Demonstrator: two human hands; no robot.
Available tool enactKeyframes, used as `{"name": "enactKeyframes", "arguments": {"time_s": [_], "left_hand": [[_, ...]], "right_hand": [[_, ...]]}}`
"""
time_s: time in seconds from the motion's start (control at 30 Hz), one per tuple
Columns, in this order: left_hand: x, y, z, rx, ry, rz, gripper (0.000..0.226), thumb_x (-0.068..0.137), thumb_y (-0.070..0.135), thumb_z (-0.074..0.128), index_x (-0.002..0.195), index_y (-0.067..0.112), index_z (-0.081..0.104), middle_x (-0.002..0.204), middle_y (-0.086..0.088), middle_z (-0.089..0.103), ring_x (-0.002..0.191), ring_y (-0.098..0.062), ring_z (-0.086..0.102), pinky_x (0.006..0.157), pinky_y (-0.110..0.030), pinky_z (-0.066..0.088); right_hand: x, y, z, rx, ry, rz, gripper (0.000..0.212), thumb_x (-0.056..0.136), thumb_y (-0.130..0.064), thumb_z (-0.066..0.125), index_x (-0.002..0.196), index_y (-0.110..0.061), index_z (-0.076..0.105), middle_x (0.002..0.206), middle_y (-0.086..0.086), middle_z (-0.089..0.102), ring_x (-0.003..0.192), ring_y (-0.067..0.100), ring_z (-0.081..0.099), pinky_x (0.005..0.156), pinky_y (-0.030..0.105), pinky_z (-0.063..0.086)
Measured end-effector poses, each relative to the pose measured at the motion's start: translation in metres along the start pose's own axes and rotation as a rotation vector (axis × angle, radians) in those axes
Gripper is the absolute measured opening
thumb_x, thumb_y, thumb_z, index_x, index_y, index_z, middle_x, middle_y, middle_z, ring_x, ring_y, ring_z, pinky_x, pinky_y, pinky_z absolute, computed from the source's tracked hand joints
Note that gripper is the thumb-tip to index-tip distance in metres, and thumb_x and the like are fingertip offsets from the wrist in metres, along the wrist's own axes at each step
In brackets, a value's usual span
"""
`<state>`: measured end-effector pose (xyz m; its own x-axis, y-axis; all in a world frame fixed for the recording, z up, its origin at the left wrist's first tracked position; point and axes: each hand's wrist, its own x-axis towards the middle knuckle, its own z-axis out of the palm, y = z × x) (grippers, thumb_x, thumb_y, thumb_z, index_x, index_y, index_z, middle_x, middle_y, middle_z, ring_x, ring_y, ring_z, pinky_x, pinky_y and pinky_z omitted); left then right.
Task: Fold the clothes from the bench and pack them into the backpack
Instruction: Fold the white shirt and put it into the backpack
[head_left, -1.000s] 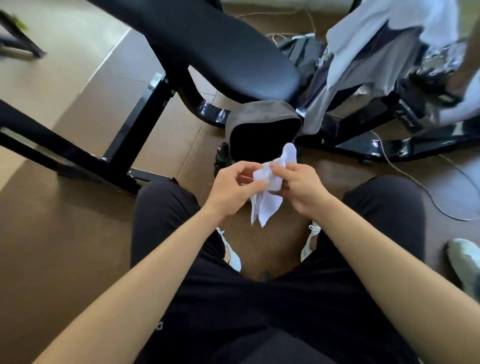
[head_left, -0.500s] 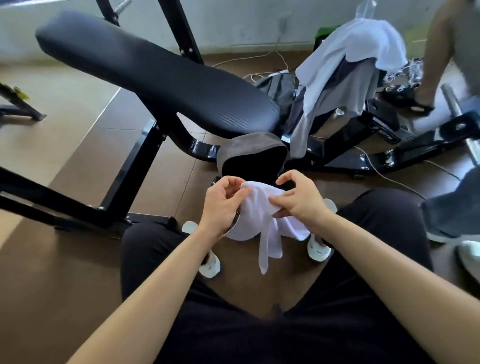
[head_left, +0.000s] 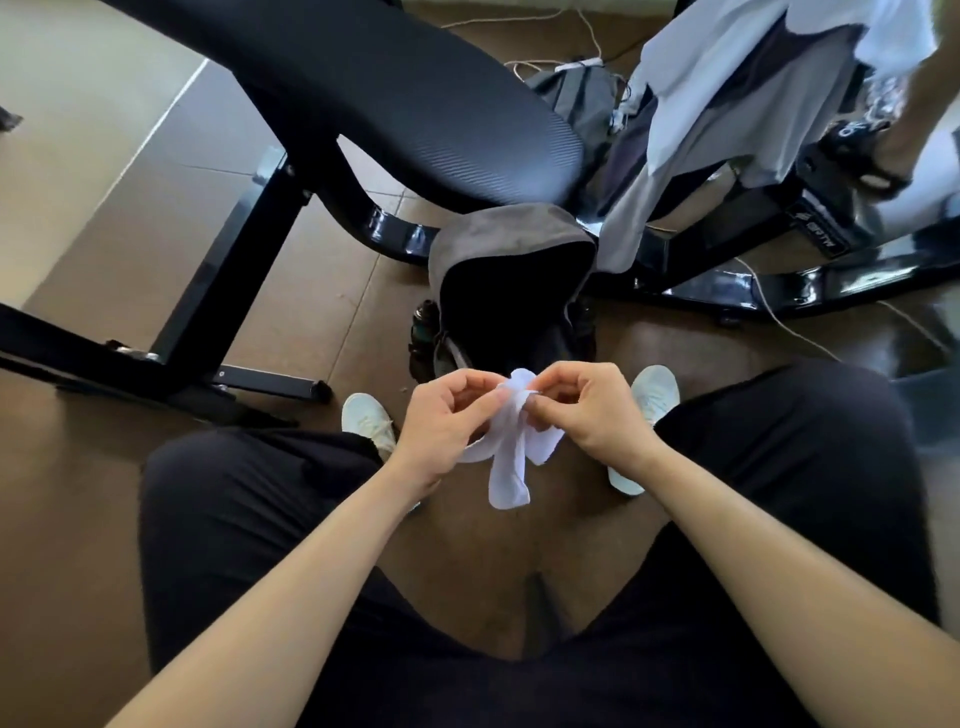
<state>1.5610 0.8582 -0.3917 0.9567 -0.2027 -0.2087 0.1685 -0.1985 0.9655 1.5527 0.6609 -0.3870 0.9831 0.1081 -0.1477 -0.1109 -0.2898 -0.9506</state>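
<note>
A white sock (head_left: 511, 457) is pinched at its bunched top between the curled fingertips of the left hand (head_left: 447, 415) and the right hand (head_left: 592, 410), both closed on the fabric; its loose end is left hanging between the knees. Just beyond the hands, an open grey backpack (head_left: 498, 244) is stood on the brown floor (head_left: 322, 312) between two pale shoes (head_left: 366, 421), with a dark bottle (head_left: 422, 332) seen at its left side. Above it, the black padded bench (head_left: 395, 98) is seen. More clothes (head_left: 737, 88), white and grey, are draped over the frame at the upper right.
</note>
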Motion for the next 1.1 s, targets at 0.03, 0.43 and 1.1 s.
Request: {"name": "enactKeyframes", "arguments": {"time_s": [0.03,0.43,1.1], "left_hand": [[0.0,-0.002,0.0,0.0,-0.01,0.003,0.011,0.097,0.017,0.069,0.105,0.019,0.077,0.095,0.004,0.078,0.092,-0.015,0.074,0.079,-0.028,0.06],[0.0,-0.009,-0.01,0.004,-0.101,0.089,0.02,0.089,0.01,0.077,0.108,0.013,0.077,0.103,-0.003,0.079,0.099,-0.02,0.075,0.088,-0.037,0.061],[0.009,-0.019,-0.069,-0.302,0.395,0.05,0.016,0.096,0.021,0.062,0.093,0.034,0.069,0.09,0.006,0.061,0.096,-0.023,0.053,0.086,-0.036,0.043]], "right_hand": [[0.0,0.001,0.003,-0.033,-0.003,-0.008,0.004,0.088,-0.013,0.078,0.087,-0.012,0.075,0.074,0.001,0.076,0.069,0.016,0.074,0.067,0.029,0.061],[0.011,0.005,0.007,-0.135,-0.108,0.003,0.016,0.088,-0.024,0.078,0.077,-0.017,0.07,0.073,-0.008,0.067,0.064,0.001,0.058,0.064,0.017,0.046],[0.001,0.043,-0.015,-1.013,-0.291,0.174,0.018,0.085,-0.04,0.069,0.1,-0.03,0.069,0.105,0.003,0.043,0.107,0.029,0.04,0.093,0.047,0.039]]}}
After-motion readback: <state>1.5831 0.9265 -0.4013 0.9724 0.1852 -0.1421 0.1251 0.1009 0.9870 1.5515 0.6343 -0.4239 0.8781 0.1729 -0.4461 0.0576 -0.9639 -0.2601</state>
